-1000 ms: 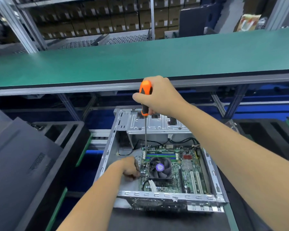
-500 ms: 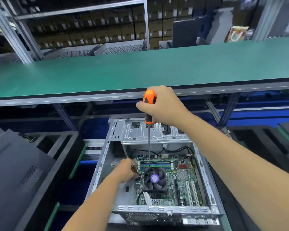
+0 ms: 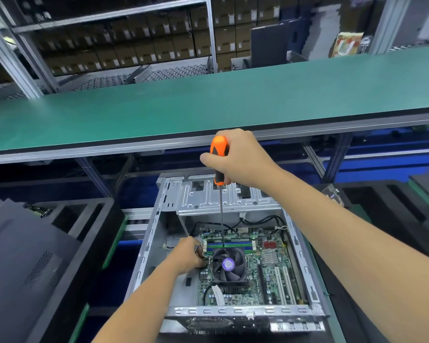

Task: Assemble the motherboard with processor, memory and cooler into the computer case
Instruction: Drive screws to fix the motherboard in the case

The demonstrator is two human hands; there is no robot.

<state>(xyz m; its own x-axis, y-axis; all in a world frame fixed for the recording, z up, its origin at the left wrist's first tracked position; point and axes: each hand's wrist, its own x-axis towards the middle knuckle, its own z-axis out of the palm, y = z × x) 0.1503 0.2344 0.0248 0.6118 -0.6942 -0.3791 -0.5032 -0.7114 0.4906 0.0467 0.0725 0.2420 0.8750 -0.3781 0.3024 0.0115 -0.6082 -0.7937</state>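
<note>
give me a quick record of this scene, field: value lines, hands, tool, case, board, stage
right hand: right hand grips the orange handle of the screwdriver, held upright
tool tip: shaft runs down to the far edge of the cooler fan
left hand: left hand rests inside the case at the fan's left side
case: open metal case, lying flat
board: motherboard sits inside, memory sticks fitted
stage: fastening near the cooler

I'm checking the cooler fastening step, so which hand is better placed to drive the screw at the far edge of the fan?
Right. The right hand grips the screwdriver upright, tip at the fan's far edge. The left hand is busy at the fan's left side.
</note>
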